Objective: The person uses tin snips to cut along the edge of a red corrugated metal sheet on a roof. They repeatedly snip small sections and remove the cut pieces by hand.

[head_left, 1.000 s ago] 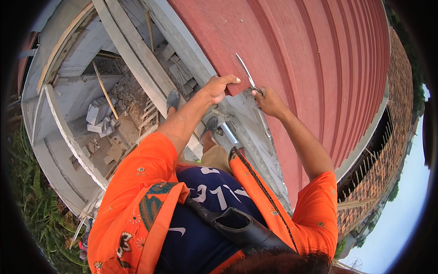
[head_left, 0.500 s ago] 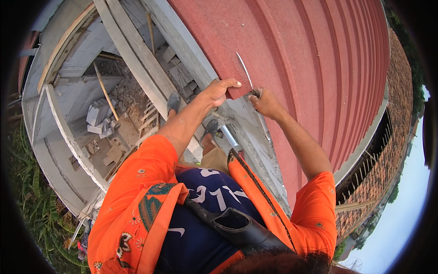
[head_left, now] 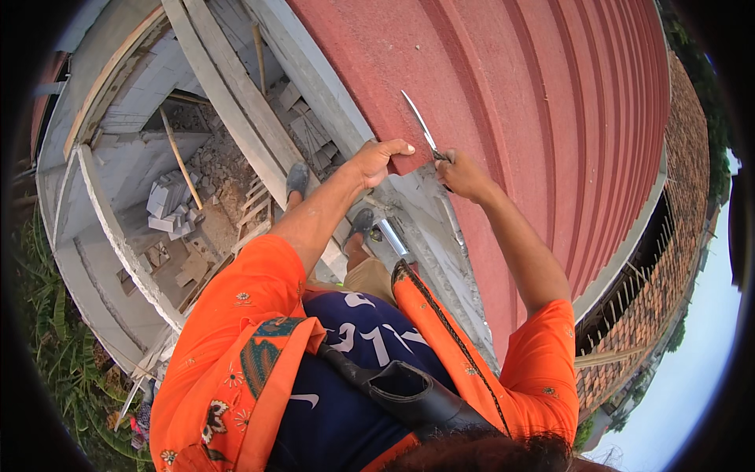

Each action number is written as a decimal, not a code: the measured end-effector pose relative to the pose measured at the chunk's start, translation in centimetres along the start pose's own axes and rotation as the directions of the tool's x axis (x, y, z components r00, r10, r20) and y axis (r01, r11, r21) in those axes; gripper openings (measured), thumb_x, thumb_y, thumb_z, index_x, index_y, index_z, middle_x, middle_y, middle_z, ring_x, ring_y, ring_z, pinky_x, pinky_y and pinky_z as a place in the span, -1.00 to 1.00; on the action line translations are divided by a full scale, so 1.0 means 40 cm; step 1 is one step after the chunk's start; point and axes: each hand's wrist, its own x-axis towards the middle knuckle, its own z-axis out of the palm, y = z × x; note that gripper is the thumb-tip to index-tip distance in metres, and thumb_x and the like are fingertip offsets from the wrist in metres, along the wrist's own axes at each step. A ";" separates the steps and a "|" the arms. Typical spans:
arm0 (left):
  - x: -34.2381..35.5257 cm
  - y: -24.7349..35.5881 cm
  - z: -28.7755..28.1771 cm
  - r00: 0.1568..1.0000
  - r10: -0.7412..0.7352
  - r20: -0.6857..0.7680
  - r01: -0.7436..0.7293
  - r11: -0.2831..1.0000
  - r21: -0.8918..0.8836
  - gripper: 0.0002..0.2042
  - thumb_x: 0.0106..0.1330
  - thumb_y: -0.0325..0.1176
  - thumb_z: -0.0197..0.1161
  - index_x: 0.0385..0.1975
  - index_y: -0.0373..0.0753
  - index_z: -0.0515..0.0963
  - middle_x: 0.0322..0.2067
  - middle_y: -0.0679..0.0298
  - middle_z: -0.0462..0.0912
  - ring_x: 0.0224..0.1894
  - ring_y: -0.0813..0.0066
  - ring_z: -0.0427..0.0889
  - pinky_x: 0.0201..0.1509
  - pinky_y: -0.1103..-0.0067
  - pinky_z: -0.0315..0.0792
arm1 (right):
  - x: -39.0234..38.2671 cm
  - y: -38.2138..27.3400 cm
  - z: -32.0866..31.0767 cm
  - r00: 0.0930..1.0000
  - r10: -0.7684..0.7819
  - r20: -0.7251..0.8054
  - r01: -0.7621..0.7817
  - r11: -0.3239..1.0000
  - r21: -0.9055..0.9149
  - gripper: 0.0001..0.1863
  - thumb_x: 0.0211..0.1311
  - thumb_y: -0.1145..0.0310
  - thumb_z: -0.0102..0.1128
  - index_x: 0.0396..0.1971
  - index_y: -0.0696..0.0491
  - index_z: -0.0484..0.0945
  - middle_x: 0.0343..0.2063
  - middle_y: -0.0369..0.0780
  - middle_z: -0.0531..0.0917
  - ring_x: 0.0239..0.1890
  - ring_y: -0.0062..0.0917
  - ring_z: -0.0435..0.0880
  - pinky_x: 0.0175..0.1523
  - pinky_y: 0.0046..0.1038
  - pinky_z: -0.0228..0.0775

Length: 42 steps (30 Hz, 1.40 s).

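My left hand (head_left: 373, 162) is closed on the lower corner of a red, gritty-surfaced ribbed roofing sheet (head_left: 487, 86), thumb on top and fingers underneath. Beside it, on the right, my right hand (head_left: 464, 175) grips the dark handles of metal shears (head_left: 423, 124). Their long silver blade lies over the sheet, pointing up and slightly left. Where the handles meet the blade, they sit at the notched edge of the sheet. The lower part of the tool is partly hidden by my fingers.
Below the sheet runs a rough concrete wall top (head_left: 429, 212), with a shiny metal piece (head_left: 393, 237) near my foot. To the left drops an open room with rubble and grey blocks (head_left: 167, 206), crossed by wooden planks (head_left: 236, 94). A tiled roof (head_left: 645, 291) stands right.
The shears' blade has tilted left and shows wider. My right hand has shifted slightly to the right and down; my left hand keeps its hold on the sheet.
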 end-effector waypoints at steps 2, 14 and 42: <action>-0.001 0.000 -0.003 1.000 0.010 -0.006 -0.010 1.000 0.001 -0.58 0.33 -0.34 0.49 0.15 -0.33 0.64 0.04 0.18 0.77 0.11 0.28 0.76 0.30 0.22 0.63 | 0.006 -0.018 -0.006 1.000 -0.002 0.014 0.003 0.999 -0.047 -0.66 0.48 0.28 0.18 -0.10 0.31 0.69 -0.21 0.27 0.76 -0.07 0.13 0.80 0.05 0.02 0.54; 0.012 -0.003 -0.019 0.999 -0.016 -0.029 0.015 0.999 -0.036 -0.58 0.28 -0.39 0.53 0.13 -0.33 0.65 0.03 0.18 0.76 0.13 0.29 0.73 0.35 0.22 0.56 | -0.022 -0.100 0.017 0.993 0.002 -0.122 -0.026 0.979 -0.201 -0.55 0.37 0.18 0.26 -0.13 0.36 0.72 -0.21 0.32 0.75 -0.03 0.19 0.80 0.10 0.06 0.58; -0.030 0.024 0.042 0.997 -0.076 0.012 0.076 0.996 -0.040 -0.64 0.35 -0.35 0.47 0.11 -0.29 0.65 0.06 0.17 0.75 0.14 0.27 0.74 0.36 0.18 0.59 | -0.050 0.053 -0.013 0.987 -0.158 -0.005 0.155 0.961 0.228 -0.69 0.65 0.23 0.08 -0.09 0.19 0.65 -0.29 -0.27 0.71 -0.22 -0.52 0.64 -0.03 -0.34 0.51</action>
